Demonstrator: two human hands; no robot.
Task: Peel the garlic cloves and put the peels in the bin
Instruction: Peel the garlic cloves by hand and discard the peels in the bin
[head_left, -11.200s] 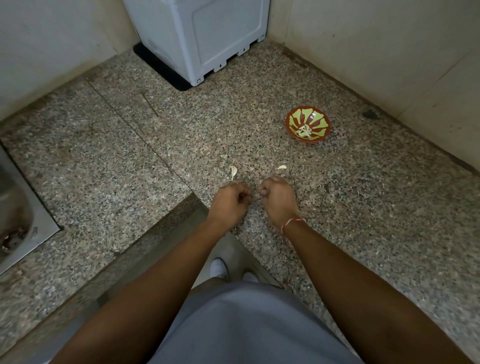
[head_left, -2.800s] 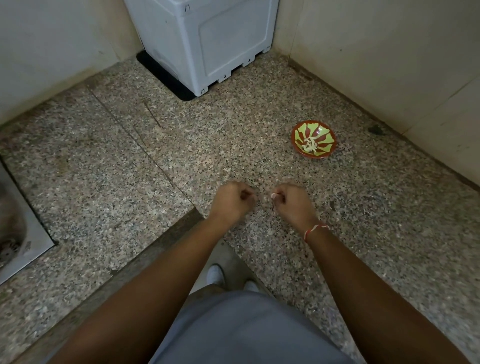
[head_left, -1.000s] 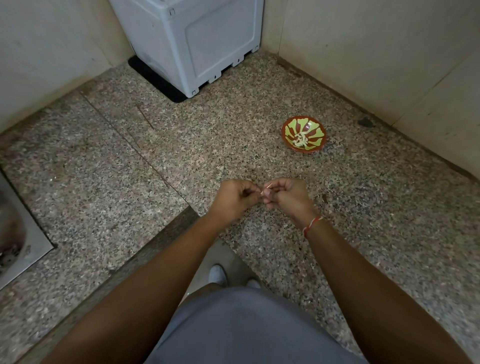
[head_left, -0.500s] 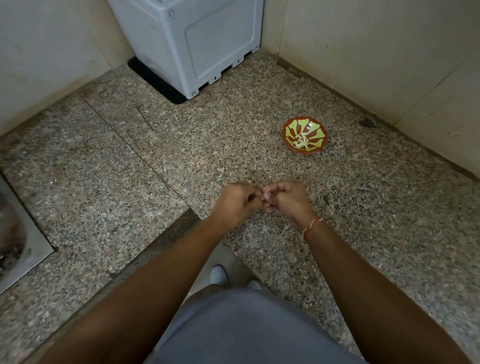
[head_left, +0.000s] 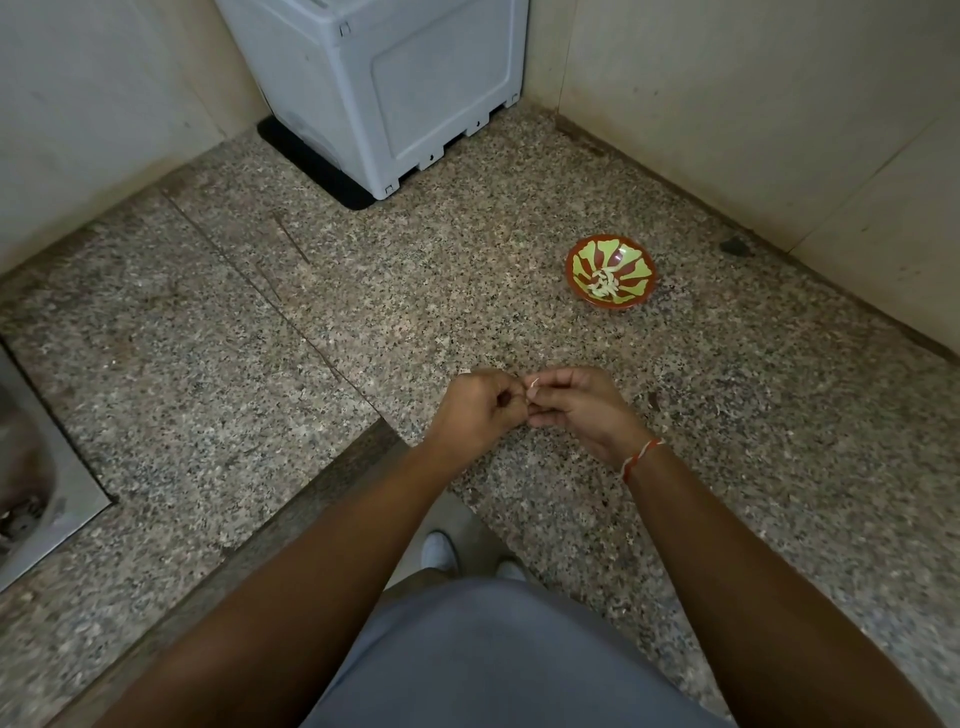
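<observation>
Speckled granite forms the worktop (head_left: 363, 312) over which a garlic clove (head_left: 533, 385) is held between both hands. The left hand (head_left: 475, 410) is curled tight and the right hand (head_left: 576, 405) pinches with bent fingers, the fingertips meeting on the small pale clove with a flake of skin lifting. The peeling step is judged to be in hand. A red and green bowl (head_left: 587, 254) with pale pieces in it stands well apart, near the wall. Next, the loosened skin must be pulled free and taken to a bin; no bin is seen.
</observation>
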